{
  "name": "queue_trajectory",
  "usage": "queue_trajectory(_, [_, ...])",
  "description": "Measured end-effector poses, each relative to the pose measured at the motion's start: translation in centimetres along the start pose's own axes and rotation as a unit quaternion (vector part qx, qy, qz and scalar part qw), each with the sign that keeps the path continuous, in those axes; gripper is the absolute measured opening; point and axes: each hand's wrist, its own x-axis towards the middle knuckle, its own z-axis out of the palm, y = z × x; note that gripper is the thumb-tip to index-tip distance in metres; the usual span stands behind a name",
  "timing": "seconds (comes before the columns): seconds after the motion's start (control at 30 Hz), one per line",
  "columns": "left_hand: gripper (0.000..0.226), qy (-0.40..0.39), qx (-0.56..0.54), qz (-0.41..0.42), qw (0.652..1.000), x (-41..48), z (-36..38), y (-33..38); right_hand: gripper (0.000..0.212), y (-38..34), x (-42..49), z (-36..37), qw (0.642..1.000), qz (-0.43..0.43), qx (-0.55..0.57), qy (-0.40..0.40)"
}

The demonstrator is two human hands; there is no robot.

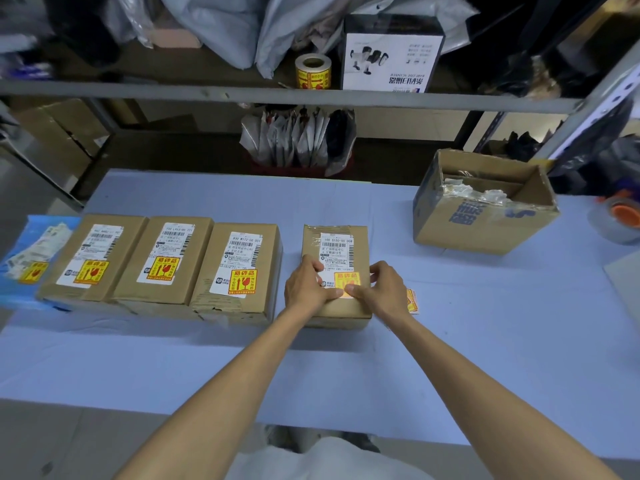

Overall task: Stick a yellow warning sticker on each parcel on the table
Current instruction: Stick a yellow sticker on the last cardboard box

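At the far left edge of the tabletop (207, 358) lies a flat blue packet (14, 289) with a yellow warning sticker (33, 271) on it. Just beside it stands a row of three cardboard parcels touching side by side. The first parcel (65, 271) carries a yellow sticker (91, 271) over the lower part of its white label. The second parcel (138, 282) has its sticker (162, 268) in the same spot. The third parcel (207, 289) wears one (243, 281) at the lower right corner of its label.

A gap separates that row from the fourth parcel (311, 240), which lies flat near the middle of the tabletop. The left grip (306, 289) rests released on its top. Its bent fingers touch the white label, and its thumb presses by the lower left corner of the newest sticker (347, 279). This sticker sits at the lower right of the label. On the shelf behind, a sticker roll (312, 71) stands upright next to a black and white box (391, 53).

The right grip (386, 289) is grasping the fourth parcel, its fingers hooked at the right edge and its thumb pressing the sticker's lower edge. The two thumbs nearly meet there. Just right of that grip, a few loose stickers (412, 301) lie on the tabletop. Farther right and back stands an open carton (481, 220) with crumpled clear plastic inside. A tape dispenser (620, 216) with an orange core sits at the right edge.
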Motion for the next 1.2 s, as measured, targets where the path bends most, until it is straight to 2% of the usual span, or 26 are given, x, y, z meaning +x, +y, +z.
queue_trajectory(0.4, [0.054,-0.037,-0.009,-0.029,0.999,0.1,-0.4,0.7,0.026,-0.1,-0.1,-1.3,0.998,-0.047,-0.022,-0.036])
queue_trajectory(0.53, [0.034,-0.082,-0.06,-0.057,0.993,0.3,-1.3,1.1,0.039,-0.5,0.0,-2.1,0.999,-0.019,-0.003,-0.05])
queue_trajectory(0.6, [0.037,-0.102,-0.119,-0.074,0.985,0.3,-1.9,1.6,0.041,-1.1,0.0,-2.3,1.0,-0.018,-0.021,-0.01])
queue_trajectory(0.7, [0.039,-0.124,-0.197,-0.073,0.97,0.4,-2.7,2.6,0.034,-3.3,-0.3,-2.3,0.998,-0.053,0.019,0.018])
queue_trajectory(0.8, [0.025,-0.137,-0.246,-0.04,0.959,0.2,-3.1,3.0,0.031,-5.7,-0.9,-2.3,0.991,-0.107,0.083,-0.017])
queue_trajectory(0.9, [0.011,-0.121,-0.297,-0.009,0.947,0.4,-3.6,3.5,0.037,-7.4,-1.9,-2.6,0.975,-0.197,0.087,-0.049])
queue_trajectory(0.93, [0.013,-0.111,-0.316,-0.001,0.942,0.5,-3.8,3.7,0.04,-7.6,-2.0,-2.5,0.971,-0.221,0.076,-0.056])
queue_trajectory(1.03, [0.026,-0.132,-0.378,-0.001,0.916,1.1,-4.3,4.5,0.055,-8.3,-2.0,-2.2,0.965,-0.257,0.035,-0.04])
queue_trajectory(1.13, [0.03,-0.168,-0.499,-0.039,0.849,1.1,-4.8,5.3,0.063,-9.0,-1.6,-2.1,0.965,-0.245,0.078,-0.053])
queue_trajectory(1.2, [0.035,-0.182,-0.559,-0.079,0.805,1.2,-5.4,5.7,0.06,-9.5,-1.5,-2.1,0.965,-0.238,0.095,-0.053])
